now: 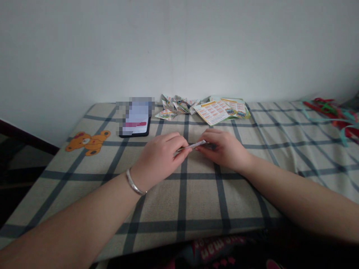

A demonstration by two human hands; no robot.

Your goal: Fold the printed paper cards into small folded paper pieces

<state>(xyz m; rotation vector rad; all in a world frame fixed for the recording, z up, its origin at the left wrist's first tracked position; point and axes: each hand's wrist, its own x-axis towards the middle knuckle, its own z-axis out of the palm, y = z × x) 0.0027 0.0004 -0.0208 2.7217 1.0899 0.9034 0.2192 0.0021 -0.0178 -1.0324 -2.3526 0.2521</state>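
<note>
My left hand (161,155) and my right hand (224,147) meet over the middle of a checked cloth (196,194). Both pinch a narrow folded strip of paper (193,145) that lies low over the cloth, one hand at each end. A silver bangle (134,183) circles my left wrist. Behind my hands, against the wall, lie several small folded paper pieces (175,106) and a stack of printed flyers (218,110).
A phone (136,121) with a lit screen lies at the back left. An orange bear print (88,142) marks the cloth's left side. Red and green ribbons (333,112) are heaped at the far right. The surface's edge drops off at the left.
</note>
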